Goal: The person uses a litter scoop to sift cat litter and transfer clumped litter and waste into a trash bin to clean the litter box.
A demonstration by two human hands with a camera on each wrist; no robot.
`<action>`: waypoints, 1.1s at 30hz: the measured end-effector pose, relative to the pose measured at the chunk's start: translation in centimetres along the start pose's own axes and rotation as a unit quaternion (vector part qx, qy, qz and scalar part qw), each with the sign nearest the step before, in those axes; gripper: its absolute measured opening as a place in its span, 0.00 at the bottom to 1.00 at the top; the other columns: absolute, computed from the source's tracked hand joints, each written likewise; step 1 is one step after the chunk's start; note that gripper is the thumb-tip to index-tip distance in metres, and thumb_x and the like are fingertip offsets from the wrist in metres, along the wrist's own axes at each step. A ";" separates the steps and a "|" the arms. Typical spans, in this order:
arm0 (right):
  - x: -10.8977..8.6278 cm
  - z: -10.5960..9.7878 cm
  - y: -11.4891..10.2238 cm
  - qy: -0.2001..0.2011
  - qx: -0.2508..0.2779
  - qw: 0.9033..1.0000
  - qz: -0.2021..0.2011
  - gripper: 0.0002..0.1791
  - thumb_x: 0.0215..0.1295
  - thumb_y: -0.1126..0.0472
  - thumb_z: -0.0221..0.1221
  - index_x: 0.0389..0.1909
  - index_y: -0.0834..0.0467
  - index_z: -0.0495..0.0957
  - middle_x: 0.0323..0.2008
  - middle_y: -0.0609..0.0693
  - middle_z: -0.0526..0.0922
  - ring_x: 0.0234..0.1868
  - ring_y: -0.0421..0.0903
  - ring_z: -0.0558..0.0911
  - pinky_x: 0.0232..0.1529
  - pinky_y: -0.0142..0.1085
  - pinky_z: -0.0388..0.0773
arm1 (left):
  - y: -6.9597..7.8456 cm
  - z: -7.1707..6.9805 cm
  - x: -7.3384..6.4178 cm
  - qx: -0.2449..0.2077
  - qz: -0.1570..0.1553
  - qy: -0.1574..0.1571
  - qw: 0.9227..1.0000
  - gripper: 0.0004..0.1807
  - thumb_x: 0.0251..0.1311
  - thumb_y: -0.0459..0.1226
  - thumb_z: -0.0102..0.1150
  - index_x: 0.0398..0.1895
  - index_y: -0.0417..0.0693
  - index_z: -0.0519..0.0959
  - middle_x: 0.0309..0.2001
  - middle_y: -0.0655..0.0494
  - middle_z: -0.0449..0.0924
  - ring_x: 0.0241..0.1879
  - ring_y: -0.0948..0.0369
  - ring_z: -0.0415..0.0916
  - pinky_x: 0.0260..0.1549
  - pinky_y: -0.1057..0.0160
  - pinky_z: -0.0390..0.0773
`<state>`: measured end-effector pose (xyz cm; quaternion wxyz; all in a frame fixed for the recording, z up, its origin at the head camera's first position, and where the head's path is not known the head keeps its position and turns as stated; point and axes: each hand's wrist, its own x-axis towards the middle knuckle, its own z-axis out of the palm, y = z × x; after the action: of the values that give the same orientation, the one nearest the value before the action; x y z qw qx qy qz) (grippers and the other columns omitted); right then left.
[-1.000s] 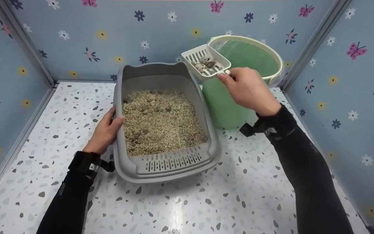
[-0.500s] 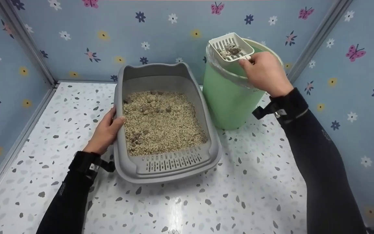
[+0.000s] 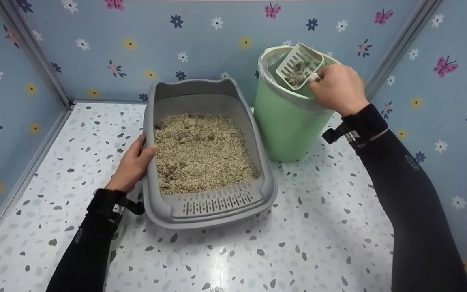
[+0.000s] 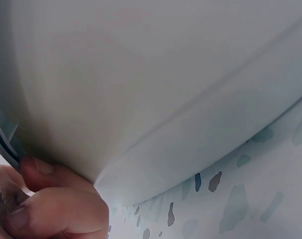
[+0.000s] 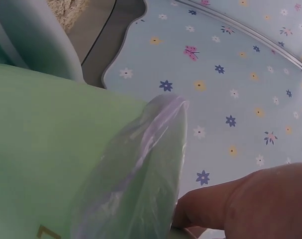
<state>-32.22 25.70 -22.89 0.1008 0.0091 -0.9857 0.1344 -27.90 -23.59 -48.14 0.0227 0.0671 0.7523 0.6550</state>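
Observation:
My right hand grips the short handle of a white slotted litter scoop, tilted over the mouth of a green bin. Grey-brown clumps lie in the scoop. A clear liner bag folds over the bin's rim in the right wrist view, where the scoop is mostly hidden behind rim and hand. At the left side of a grey litter box, my left hand holds the rim, thumb on top. Its fingers curl beneath the edge in the left wrist view.
Tan litter with several darker clumps fills the box's bottom. Box and bin stand side by side on a speckled white surface. Flower-patterned panels enclose the back and both sides.
My right hand has carried the scoop rightward from beside the box to over the bin, and the scoop now tips steeply. The left hand and the box have stayed put.

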 end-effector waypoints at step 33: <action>-2.4 0.3 -1.0 0.135 -0.087 0.981 -0.111 0.18 0.74 0.69 0.59 0.58 0.63 0.91 0.41 0.63 0.83 0.35 0.62 0.80 0.29 0.59 0.76 | 0.1 -0.1 0.1 -0.005 0.006 -0.006 1.000 0.44 0.86 0.53 0.53 0.94 0.57 0.45 0.53 0.41 0.75 0.33 0.61 0.75 0.26 0.65 0.78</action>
<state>-29.87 24.61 -23.42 0.2479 0.0915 -0.9638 0.0357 -27.95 -23.63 -47.99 0.0232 0.0753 0.7487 0.6582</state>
